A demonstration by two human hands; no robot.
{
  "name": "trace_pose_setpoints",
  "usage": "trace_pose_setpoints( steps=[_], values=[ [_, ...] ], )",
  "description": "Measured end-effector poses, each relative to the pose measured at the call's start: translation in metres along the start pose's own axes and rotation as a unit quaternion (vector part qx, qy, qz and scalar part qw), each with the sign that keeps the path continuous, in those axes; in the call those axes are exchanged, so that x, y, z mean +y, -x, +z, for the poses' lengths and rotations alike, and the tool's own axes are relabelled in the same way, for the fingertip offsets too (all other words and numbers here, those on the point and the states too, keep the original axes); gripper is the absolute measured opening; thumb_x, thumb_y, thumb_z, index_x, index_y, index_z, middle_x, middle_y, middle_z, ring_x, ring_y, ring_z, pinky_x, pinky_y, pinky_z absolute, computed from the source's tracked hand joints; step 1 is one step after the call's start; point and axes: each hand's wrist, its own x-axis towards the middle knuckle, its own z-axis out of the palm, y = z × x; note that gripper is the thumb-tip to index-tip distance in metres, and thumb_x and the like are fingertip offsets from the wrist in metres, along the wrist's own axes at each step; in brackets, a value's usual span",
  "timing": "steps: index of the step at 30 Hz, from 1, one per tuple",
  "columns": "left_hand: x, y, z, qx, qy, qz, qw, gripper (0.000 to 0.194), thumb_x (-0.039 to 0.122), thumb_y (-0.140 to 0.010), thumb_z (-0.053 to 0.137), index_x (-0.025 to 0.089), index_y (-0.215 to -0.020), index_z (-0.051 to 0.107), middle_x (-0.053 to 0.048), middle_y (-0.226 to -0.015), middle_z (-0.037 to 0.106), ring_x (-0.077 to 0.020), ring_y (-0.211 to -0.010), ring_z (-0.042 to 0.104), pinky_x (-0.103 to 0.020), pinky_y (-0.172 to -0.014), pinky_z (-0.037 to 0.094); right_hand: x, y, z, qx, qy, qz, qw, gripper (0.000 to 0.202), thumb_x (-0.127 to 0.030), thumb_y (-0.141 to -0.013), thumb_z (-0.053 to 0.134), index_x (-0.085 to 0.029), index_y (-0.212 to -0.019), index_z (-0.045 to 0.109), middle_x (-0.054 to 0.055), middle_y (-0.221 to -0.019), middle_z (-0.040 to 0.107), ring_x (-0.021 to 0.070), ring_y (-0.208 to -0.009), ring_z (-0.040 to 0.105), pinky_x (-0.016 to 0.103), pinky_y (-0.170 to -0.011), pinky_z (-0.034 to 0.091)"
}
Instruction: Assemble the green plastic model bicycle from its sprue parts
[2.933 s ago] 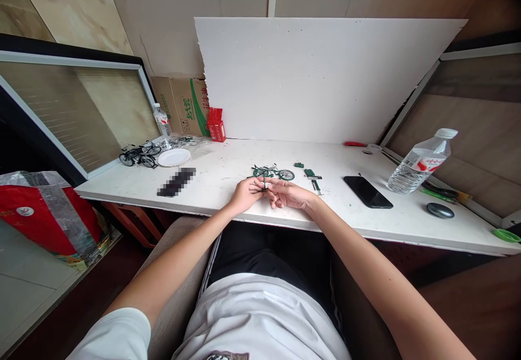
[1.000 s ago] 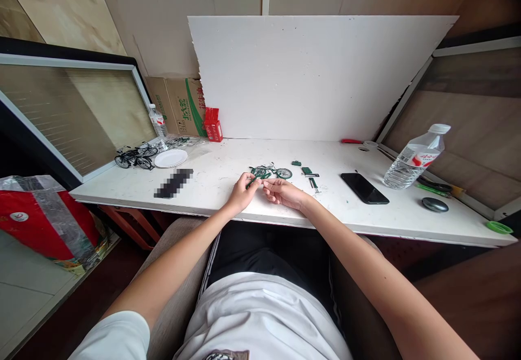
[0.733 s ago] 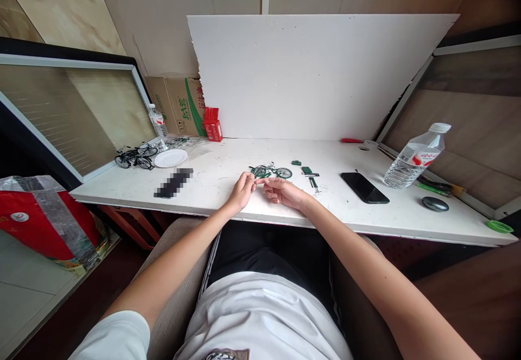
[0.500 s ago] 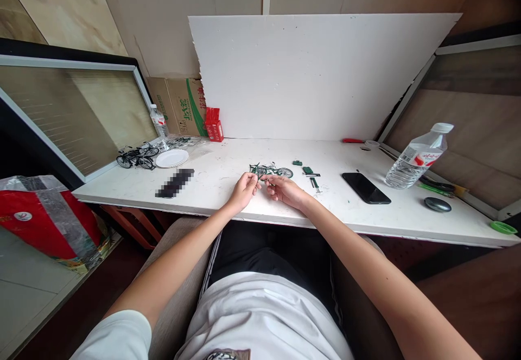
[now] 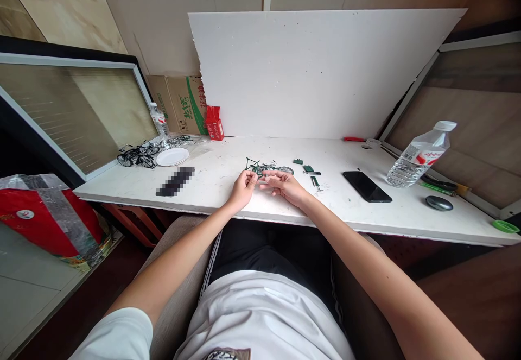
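Observation:
My left hand (image 5: pixel 243 190) is closed in a pinch on a thin green model bicycle frame (image 5: pixel 252 162), whose tubes stick up above the fingertips. Close to its right, my right hand (image 5: pixel 286 187) has the index finger stretched toward the frame and the thumb bent in against the fingers; whatever sits between them is too small to make out. Just behind both hands lie model bicycle wheels (image 5: pixel 286 170) and dark green parts, partly covered by the fingers. Small green pieces (image 5: pixel 308 169) rest to the right of my right hand.
A black phone (image 5: pixel 367 187), a computer mouse (image 5: pixel 438 203) and a large water bottle (image 5: pixel 421 156) stand at the right of the white table (image 5: pixel 211 186). Leftward are a white plate (image 5: pixel 172 157), black model bicycles (image 5: pixel 136 156) and a red box (image 5: pixel 214 122). A white board (image 5: pixel 325 72) leans behind.
The green frame has tilted and shifted slightly left, showing more of its tubes. My right fingers have loosened and straightened a little beside it.

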Motion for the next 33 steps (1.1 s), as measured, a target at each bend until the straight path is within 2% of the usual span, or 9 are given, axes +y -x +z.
trace_pose_setpoints(
  steps=[8,19,25,29,33],
  values=[
    [0.005,0.002,0.001,-0.002,-0.027,-0.002,1.000,0.024,0.043,-0.102,0.063,0.020,-0.103,0.059,-0.009,-0.105,0.069,-0.0216,-0.102,0.068,-0.034,-0.092,0.050,0.009,-0.006,-0.005,0.020,0.037,-0.009,0.999,0.047,-0.042,-0.086,0.087,-0.021,-0.127,0.077,0.013,-0.115,0.082,0.0271,-0.108,0.078,0.025,-0.065,0.059],
    [0.002,0.002,0.000,-0.013,-0.035,-0.008,0.999,0.017,0.036,-0.104,0.059,0.020,-0.107,0.057,-0.007,-0.107,0.066,-0.0210,-0.100,0.068,-0.036,-0.094,0.049,0.010,-0.006,-0.002,0.038,0.084,-0.021,0.996,0.048,-0.044,-0.081,0.091,-0.020,-0.121,0.082,0.013,-0.114,0.082,0.0283,-0.105,0.079,0.028,-0.067,0.060],
    [0.000,0.002,0.000,0.003,-0.015,-0.031,0.999,0.021,0.029,-0.104,0.059,0.022,-0.120,0.048,-0.001,-0.089,0.063,-0.0209,-0.096,0.070,-0.036,-0.092,0.047,0.012,-0.007,-0.003,0.038,0.123,-0.053,0.990,0.051,-0.047,-0.079,0.091,-0.020,-0.122,0.082,0.011,-0.102,0.083,0.0254,-0.095,0.077,0.031,-0.069,0.059],
    [0.002,0.001,0.000,0.027,-0.032,-0.027,0.999,0.021,0.025,-0.100,0.063,0.022,-0.118,0.053,-0.005,-0.107,0.065,-0.0174,-0.091,0.063,-0.033,-0.087,0.047,0.012,-0.006,-0.002,0.039,0.145,-0.061,0.987,0.050,-0.049,-0.080,0.089,-0.020,-0.120,0.082,0.009,-0.094,0.081,0.0223,-0.087,0.073,0.031,-0.065,0.057],
    [0.005,0.002,0.000,0.019,-0.037,-0.025,0.999,0.020,0.027,-0.099,0.065,0.021,-0.117,0.060,-0.008,-0.125,0.066,-0.0163,-0.089,0.060,-0.032,-0.086,0.046,0.011,-0.005,-0.001,0.040,0.151,-0.061,0.986,0.050,-0.049,-0.080,0.088,-0.020,-0.119,0.083,0.008,-0.092,0.080,0.0209,-0.083,0.071,0.031,-0.065,0.056]
  ],
)
